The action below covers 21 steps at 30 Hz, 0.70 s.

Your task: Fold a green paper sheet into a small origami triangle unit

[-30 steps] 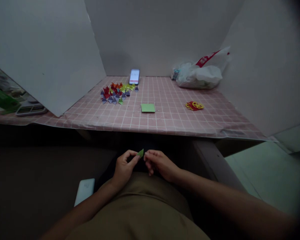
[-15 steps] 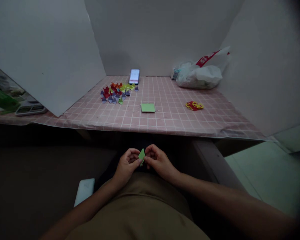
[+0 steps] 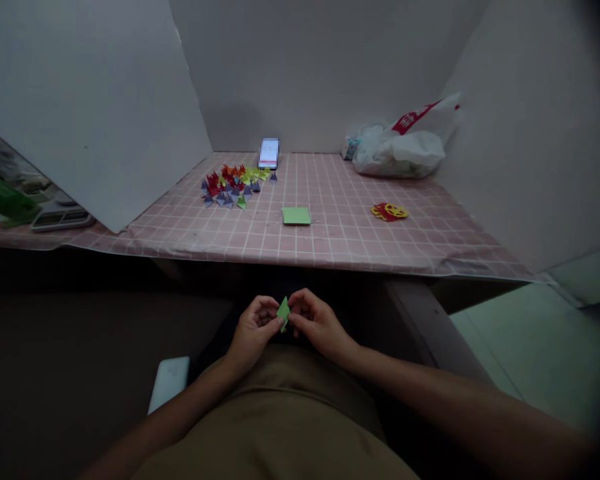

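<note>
Over my lap, below the table's front edge, a small piece of folded green paper (image 3: 283, 309) is pinched between my two hands. My left hand (image 3: 255, 325) grips its left side with thumb and fingers. On the right side, the thumb and fingers of my right hand (image 3: 321, 323) close on it. The paper stands up with a pointed top; its lower part is partly hidden by my thumbs. A stack of square green paper (image 3: 296, 216) lies on the table in front of me.
Several small folded paper pieces (image 3: 233, 187) in red, purple, yellow and green cluster on the pink checked tablecloth (image 3: 330, 247). A phone (image 3: 269, 153) leans at the back. Right are red and yellow cutouts (image 3: 389, 212) and a white plastic bag (image 3: 400, 153). A white device (image 3: 169, 383) lies beside me.
Hardly anything differs. My fingers shift very slightly on the green paper; both hands stay in the same place and everything on the table is unmoved.
</note>
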Each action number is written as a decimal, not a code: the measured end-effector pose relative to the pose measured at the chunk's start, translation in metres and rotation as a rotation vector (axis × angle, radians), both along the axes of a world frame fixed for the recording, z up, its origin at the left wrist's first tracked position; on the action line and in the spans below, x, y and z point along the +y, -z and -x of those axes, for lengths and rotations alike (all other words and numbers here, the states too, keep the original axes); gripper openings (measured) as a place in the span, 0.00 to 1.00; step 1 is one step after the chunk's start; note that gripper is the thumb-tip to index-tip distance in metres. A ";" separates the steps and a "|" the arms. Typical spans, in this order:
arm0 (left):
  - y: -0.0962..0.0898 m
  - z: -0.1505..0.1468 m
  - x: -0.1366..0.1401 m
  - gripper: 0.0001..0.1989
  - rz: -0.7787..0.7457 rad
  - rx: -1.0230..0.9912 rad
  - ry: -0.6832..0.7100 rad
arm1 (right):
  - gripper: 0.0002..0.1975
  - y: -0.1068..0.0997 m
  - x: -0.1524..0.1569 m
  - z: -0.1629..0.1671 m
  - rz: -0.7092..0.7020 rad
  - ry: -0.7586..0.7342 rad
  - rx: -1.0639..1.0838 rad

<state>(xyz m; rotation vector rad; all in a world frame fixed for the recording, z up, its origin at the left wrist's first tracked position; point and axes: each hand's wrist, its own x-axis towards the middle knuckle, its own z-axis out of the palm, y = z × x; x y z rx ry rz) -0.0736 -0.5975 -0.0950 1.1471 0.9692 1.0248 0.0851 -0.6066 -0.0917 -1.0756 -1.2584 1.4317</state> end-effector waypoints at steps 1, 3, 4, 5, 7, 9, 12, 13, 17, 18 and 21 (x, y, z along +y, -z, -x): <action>0.000 0.000 0.000 0.15 0.001 0.002 -0.003 | 0.09 0.000 0.000 0.000 0.002 -0.001 -0.001; 0.000 0.000 0.000 0.14 0.002 0.010 -0.010 | 0.09 -0.001 0.000 0.000 0.004 0.003 -0.003; 0.000 0.000 0.001 0.14 0.001 0.014 -0.012 | 0.09 -0.001 0.000 0.000 0.005 0.005 -0.003; 0.000 0.000 0.001 0.13 0.001 0.019 -0.012 | 0.09 -0.002 0.000 0.000 0.007 0.005 -0.003; 0.001 0.000 0.001 0.12 0.001 0.026 -0.010 | 0.10 -0.002 -0.001 0.000 0.015 0.004 -0.003; 0.001 0.001 0.001 0.11 0.000 0.032 -0.003 | 0.10 -0.002 -0.001 0.000 0.015 0.000 -0.004; 0.001 0.001 0.001 0.10 0.002 0.041 0.006 | 0.08 -0.001 -0.002 -0.001 -0.001 -0.009 -0.012; 0.001 0.001 0.001 0.10 0.005 0.044 0.008 | 0.07 -0.001 -0.002 -0.001 -0.006 -0.010 -0.014; 0.000 0.001 0.002 0.11 0.014 0.030 0.000 | 0.07 -0.004 -0.002 0.000 -0.004 0.011 -0.008; 0.000 0.001 0.002 0.11 0.014 0.027 0.000 | 0.08 -0.004 -0.002 0.000 -0.002 0.015 -0.007; 0.001 0.001 0.002 0.11 0.014 0.027 0.000 | 0.08 -0.005 -0.002 0.000 -0.004 0.018 -0.010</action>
